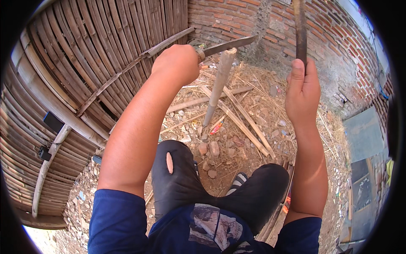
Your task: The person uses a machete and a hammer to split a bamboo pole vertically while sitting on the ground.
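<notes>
Brick wall [237,19], knife [230,45] in left hand [176,65], stick [300,34] in right [302,91]

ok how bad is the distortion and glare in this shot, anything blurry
Head view: the brick wall and bamboo wall bend toward a black rim; head view: a patch near the lower-left rim is washed out; head view: the knife and upright pole look fairly sharp, without obvious motion blur.
</notes>
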The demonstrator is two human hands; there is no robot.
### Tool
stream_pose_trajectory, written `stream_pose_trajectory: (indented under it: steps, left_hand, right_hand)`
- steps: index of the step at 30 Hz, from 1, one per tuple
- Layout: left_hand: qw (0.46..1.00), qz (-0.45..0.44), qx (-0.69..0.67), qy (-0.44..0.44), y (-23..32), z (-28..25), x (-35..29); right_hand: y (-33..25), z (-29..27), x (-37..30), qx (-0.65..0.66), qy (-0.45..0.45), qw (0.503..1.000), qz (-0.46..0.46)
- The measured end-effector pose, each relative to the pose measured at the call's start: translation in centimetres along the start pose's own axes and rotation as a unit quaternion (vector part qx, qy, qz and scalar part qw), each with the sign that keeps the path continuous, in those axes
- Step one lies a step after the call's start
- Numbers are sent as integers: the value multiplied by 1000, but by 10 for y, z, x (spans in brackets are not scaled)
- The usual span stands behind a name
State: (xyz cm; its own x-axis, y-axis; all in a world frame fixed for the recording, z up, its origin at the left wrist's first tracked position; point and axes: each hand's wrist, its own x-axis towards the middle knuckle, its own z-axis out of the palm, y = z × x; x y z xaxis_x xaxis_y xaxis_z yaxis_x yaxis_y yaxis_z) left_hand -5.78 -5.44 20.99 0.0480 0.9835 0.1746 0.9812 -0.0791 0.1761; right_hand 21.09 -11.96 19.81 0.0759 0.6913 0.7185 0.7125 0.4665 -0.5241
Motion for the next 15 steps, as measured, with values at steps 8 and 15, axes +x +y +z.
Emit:
stream_pose_trajectory:
  steps: [8,15]
  left_hand:
    - [999,-14,2,30,-9,10,3]
    - [1000,-2,8,0,5,-4,-4]
  right_hand:
    - [4,2,14,-27,-54,998,-36]
    - [9,28,-2,-33,-36,999,21]
